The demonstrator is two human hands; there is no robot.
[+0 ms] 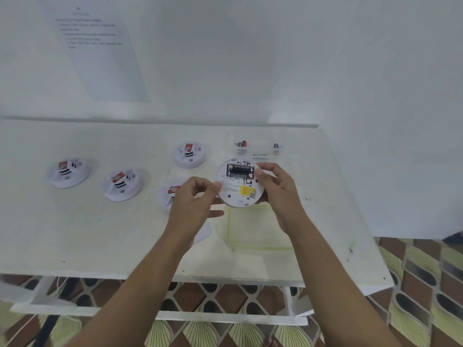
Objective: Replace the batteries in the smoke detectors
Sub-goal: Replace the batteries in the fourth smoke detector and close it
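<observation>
While your forearms rise from the lower edge across the front of the white table (100, 234), your hands meet above its right half. Your left hand (198, 199) is curled, thumb and forefinger pinching the left rim of the open smoke detector (238, 194), with a lower finger stretched out beneath it. Your right hand (278, 191) grips the opposite rim, fingers wrapped behind it and thumb laid over the right end of the battery bay.

You hold the detector off the table with its inner face tilted toward you. Black batteries (240, 170) lie in the bay near its top, and a yellow label sits lower down. Just below it a clear tray (260, 247) with greenish edges stands on the table, and a flat white piece (206, 232) lies beside your left wrist.

Behind your left hand a closed detector (165, 196) is partly hidden. Further left sit the middle detector (122, 184) and the leftmost detector (67, 171). The far detector (189, 154) lies beyond your hands.

Near the wall a clear box (228, 144) holds loose batteries (242, 144). A printed sheet (100, 51) hangs on the wall; its text is too blurred to read.
</observation>
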